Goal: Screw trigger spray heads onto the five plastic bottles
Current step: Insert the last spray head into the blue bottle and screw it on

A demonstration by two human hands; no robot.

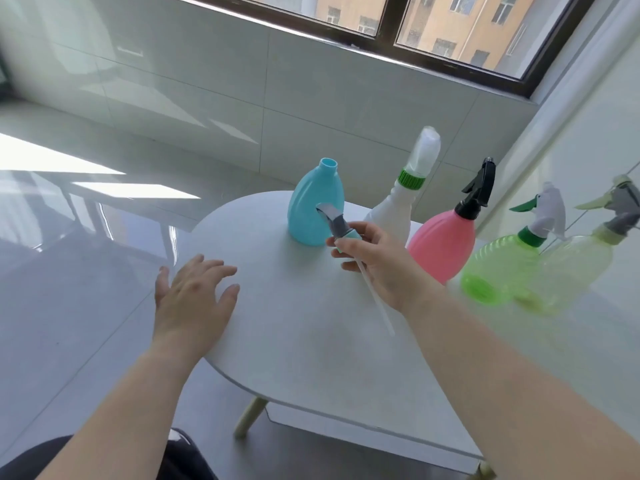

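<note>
The last spray head (337, 225), grey with a blue collar, is gripped in the right hand (372, 258), fingers closed about the collar, and its dip tube (375, 299) trails down toward the wrist. It is held just in front of the blue bottle (311, 206), which stands upright at the far side of the table (294, 341) with its neck open. The step in hand is judged to be the fifth and final fitting, since the white bottle (391, 211), pink bottle (443, 244) and two green bottles (498, 268) to the right are already capped. Next, the tube must be lifted over the neck and threaded in, then the collar turned. The left hand (194, 292) is spread open and empty at the table's left edge, free to steady the bottle. Bare tabletop lies toward the viewer; the row at the right stands close together, so little room is left on that side.
</note>
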